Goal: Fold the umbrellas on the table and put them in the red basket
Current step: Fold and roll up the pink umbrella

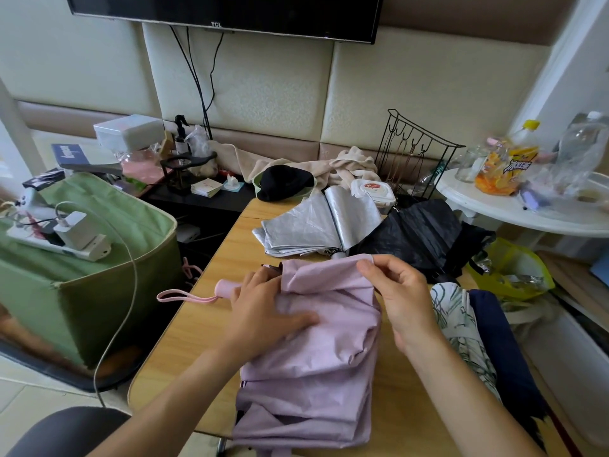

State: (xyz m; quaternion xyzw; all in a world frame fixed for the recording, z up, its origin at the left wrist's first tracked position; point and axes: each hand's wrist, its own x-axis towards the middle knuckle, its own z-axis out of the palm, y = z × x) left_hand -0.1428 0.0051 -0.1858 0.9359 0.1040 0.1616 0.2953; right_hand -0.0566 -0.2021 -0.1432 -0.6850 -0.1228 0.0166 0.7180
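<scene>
— Pressing flat with straight fingers, the left hand (pixel 263 308) pins the lilac umbrella (pixel 313 351) on the wooden table (pixel 184 334); the right hand (pixel 398 291) pinches a canopy edge.

— Risks?

— Loose panels could slip the pinch and spread. No red basket is visible; silver umbrella (pixel 316 229) and black umbrella (pixel 425 232) lie beyond.

My umbrellas: a lilac one (pixel 316 351) with pink handle (pixel 227 288), a silver one (pixel 316 225), a black one (pixel 425 232), a leaf-patterned white one (pixel 461 328).

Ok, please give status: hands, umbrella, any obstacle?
Left hand flat on lilac umbrella. Right hand pinching its top edge. Red basket not visible.
</scene>
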